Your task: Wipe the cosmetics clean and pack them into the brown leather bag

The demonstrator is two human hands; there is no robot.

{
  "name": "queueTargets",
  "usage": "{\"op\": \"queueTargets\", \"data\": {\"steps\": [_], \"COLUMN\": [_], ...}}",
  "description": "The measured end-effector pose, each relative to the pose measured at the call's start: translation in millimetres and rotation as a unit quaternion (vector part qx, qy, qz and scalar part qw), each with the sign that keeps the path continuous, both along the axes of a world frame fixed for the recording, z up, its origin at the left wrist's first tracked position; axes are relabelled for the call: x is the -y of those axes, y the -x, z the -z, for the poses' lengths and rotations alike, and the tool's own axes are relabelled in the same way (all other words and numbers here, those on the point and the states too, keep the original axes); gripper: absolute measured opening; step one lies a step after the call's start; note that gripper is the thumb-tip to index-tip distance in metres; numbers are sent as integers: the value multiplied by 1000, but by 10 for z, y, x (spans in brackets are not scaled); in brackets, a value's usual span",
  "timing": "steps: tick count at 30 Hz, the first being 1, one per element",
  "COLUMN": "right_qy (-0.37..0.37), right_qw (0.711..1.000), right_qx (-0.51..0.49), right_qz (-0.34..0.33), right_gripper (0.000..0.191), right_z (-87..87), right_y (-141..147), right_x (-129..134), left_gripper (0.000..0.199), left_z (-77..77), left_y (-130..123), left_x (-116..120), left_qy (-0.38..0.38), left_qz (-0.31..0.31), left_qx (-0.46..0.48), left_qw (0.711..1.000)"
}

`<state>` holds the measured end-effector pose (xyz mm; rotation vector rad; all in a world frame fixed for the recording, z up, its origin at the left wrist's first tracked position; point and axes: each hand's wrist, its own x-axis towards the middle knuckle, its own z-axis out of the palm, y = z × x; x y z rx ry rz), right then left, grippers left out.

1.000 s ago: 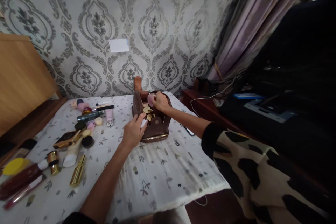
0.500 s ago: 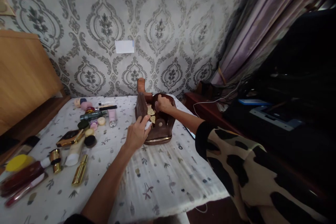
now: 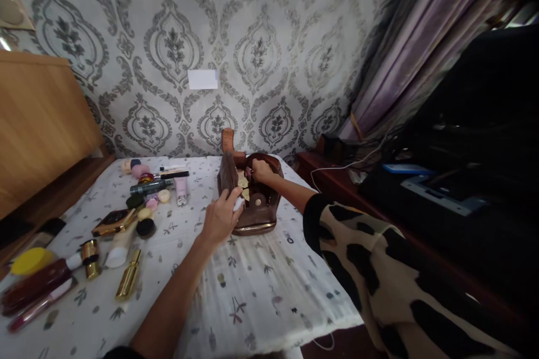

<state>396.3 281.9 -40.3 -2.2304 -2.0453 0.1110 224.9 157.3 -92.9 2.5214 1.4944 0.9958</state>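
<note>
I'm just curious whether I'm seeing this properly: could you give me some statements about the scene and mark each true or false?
1. The right hand reaches into the bag. True.
2. The bag is zipped shut. False: its top is open.
3. A gold tube lies on the cloth. True.
4. The left hand rests on the wall. False: the left hand is at the bag.
5. A white card is on the wall. True.
</note>
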Motion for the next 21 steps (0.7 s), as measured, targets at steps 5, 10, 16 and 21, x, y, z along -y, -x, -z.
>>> {"op": "queueTargets", "data": {"steps": [5, 10, 16, 21], "right_qy": [4, 46, 75, 89], "right_qw": [1000, 998, 996, 994], "right_qx": [7, 10, 11, 15], "right_qz": [7, -30, -53, -60], "right_gripper": [43, 29, 34, 38], "right_z": [5, 48, 111, 119], "right_y": [15, 6, 0, 12], "right_x": [17, 9, -51, -94], "left_gripper": [33, 33, 33, 32], "left_z": [7, 4, 5, 6], "left_y": [-2, -2, 2, 3], "left_x": [-4, -4, -4, -7], "left_qy": [-1, 4, -1, 1], "left_qz": [0, 1, 1, 3], "left_qx": [2, 1, 0, 3], "left_qw": [1000, 1000, 1000, 1000]}}
